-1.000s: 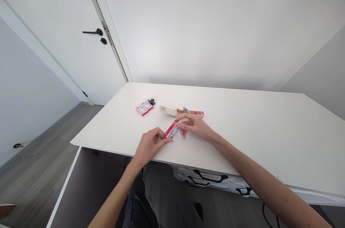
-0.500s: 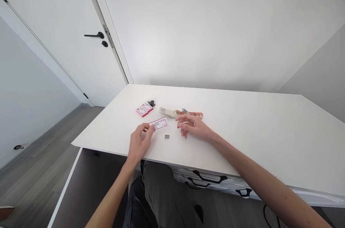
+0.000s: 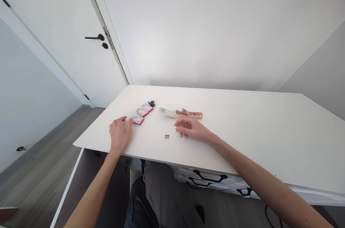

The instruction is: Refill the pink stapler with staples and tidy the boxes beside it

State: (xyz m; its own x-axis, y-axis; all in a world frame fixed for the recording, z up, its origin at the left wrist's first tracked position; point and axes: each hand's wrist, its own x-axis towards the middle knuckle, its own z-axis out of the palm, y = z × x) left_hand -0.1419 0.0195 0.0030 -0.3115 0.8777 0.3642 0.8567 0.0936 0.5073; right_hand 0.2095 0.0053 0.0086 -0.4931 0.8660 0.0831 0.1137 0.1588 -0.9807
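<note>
My left hand rests on the white tabletop with its fingers apart, its thumb at the left end of a small red-and-white box. Just beyond that lie two similar boxes side by side, and a black clip sits behind them. A short grey strip of staples lies flat between my hands. My right hand hovers low or rests right of the strip, fingers loosely curled and apart, with nothing visible in them. Behind it is a cream-and-pink stapler, folded wide open, metal parts showing.
The white tabletop runs against the wall at the back. Drawers with black handles are under its front edge, near my legs. A white door with a black handle stands at the left.
My left hand has moved left with the red-and-white box, which now lies beside the two others; its fingers have spread. My right hand has barely moved.
</note>
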